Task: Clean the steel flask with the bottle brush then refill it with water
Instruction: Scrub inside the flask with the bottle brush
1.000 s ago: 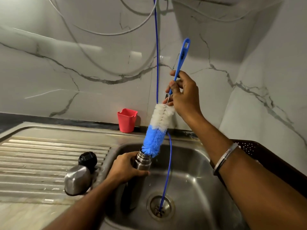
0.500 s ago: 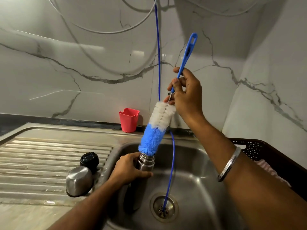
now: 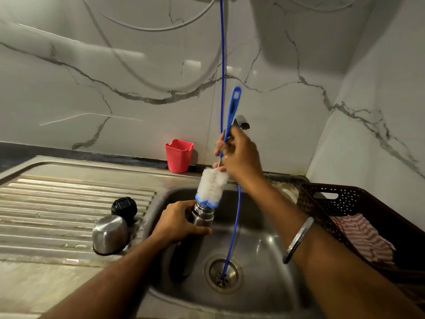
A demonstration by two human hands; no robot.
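A flask [image 3: 202, 217] stood in the sink [image 3: 264, 261], a bottle brush [image 3: 212, 185] entering its mouth from above. Left of the sink, a cup lid [image 3: 110, 234] and stopper [image 3: 124, 207] sat on the drainboard [image 3: 57, 203]. A basket [image 3: 358, 217] sat to the right, a small cup [image 3: 179, 155] behind.

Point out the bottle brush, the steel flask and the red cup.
bottle brush [image 3: 212, 184], head view, on the white bristles.
steel flask [image 3: 203, 215], head view, on its neck.
red cup [image 3: 178, 157], head view, on its front wall.

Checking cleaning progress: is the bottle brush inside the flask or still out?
Partly in. The bottle brush has its blue tip in the mouth of the steel flask; the white bristles remain above the rim.
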